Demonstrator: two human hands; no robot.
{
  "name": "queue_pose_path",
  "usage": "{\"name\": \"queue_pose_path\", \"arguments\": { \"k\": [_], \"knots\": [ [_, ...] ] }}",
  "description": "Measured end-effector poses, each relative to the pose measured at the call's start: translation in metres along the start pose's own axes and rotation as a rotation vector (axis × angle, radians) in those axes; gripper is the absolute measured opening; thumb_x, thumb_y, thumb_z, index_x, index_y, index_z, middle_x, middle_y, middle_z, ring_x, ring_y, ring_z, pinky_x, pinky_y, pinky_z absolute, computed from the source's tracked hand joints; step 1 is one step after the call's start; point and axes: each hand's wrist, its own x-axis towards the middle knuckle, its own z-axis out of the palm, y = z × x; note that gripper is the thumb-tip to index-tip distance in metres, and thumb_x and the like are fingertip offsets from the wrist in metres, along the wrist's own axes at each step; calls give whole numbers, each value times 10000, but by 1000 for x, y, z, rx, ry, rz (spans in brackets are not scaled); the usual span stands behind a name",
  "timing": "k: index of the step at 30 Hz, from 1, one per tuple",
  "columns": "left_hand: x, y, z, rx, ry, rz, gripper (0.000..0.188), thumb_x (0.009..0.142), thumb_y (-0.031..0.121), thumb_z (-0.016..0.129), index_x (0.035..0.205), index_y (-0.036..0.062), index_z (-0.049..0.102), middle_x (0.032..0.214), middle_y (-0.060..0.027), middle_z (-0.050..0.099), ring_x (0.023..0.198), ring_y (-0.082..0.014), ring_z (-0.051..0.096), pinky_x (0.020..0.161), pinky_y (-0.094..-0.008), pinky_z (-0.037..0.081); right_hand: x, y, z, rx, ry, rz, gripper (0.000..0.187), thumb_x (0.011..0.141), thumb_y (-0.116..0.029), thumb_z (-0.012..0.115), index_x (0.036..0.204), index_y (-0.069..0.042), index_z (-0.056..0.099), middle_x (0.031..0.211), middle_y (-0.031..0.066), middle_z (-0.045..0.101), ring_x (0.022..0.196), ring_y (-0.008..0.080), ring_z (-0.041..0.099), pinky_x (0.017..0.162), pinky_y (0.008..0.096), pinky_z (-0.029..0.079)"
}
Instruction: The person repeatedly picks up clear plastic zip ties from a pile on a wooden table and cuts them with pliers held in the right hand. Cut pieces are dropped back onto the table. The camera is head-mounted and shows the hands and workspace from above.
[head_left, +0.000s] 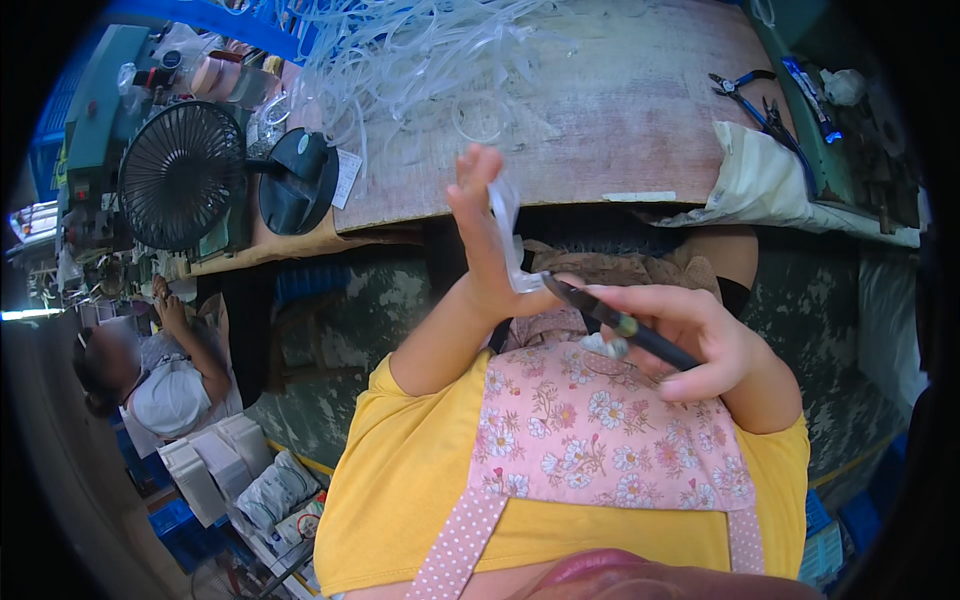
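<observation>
In front of my chest, my left hand point(478, 235) is raised with its fingers pointing up, holding a thin, bent piece of clear plastic point(512, 240) along the palm. My right hand point(708, 335) grips a black-handled pair of nippers point(640, 335), its fingers wrapped around the handles. The tip of the nippers meets the lower end of the clear piece, close to my left thumb. Whether the jaws are closed on the plastic cannot be made out. A large tangle of similar clear plastic strips point(400, 60) lies on the table beyond.
A black fan point(182, 175) stands at the table's left. On the wooden table point(630, 120), blue-handled pliers point(765, 115) lie at the far right beside a white bag point(745, 175). To the left sits another person point(175, 385). White containers point(215, 460) stand at lower left.
</observation>
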Motion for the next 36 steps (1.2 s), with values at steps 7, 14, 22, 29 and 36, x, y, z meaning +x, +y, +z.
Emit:
{"name": "queue_pose_path", "arguments": {
  "k": [7,14,22,29,36],
  "knots": [
    [17,11,-9,-1098,535,-838,805,948,634,369,1452,7,328,652,10,334,614,-128,363,660,-304,412,3,14,3,-881,502,-436,795,693,-103,710,1423,-17,408,1175,125,531,816,176,541,689,269,452],
    [26,11,-11,-1333,537,-867,796,934,680,321,1396,43,442,618,10,363,591,-139,374,595,-299,361,13,18,13,-1514,328,-260,714,590,-133,748,1285,-164,591,1038,121,525,789,273,533,696,381,453],
    [17,9,-14,-1286,435,-864,773,956,645,315,1400,23,426,642,2,402,631,-148,431,645,-326,405,8,12,16,-1563,255,-162,702,625,-143,739,1307,-167,576,1044,128,529,818,288,531,727,392,459],
    [-1,13,-45,-222,-546,-737,498,1001,400,438,1284,10,565,1117,-101,562,1128,-242,524,1020,-351,357,-23,-24,0,-1325,382,-84,690,618,-90,716,1294,-90,578,1070,157,563,956,329,575,851,390,463],
    [44,-101,-125,1159,-269,-204,388,897,257,622,1222,49,585,1198,-143,592,1149,-312,534,1018,-445,365,-24,-13,-2,-1299,469,-103,707,623,-48,726,1308,-41,552,1127,158,537,997,313,560,896,354,448]
  ]
}}
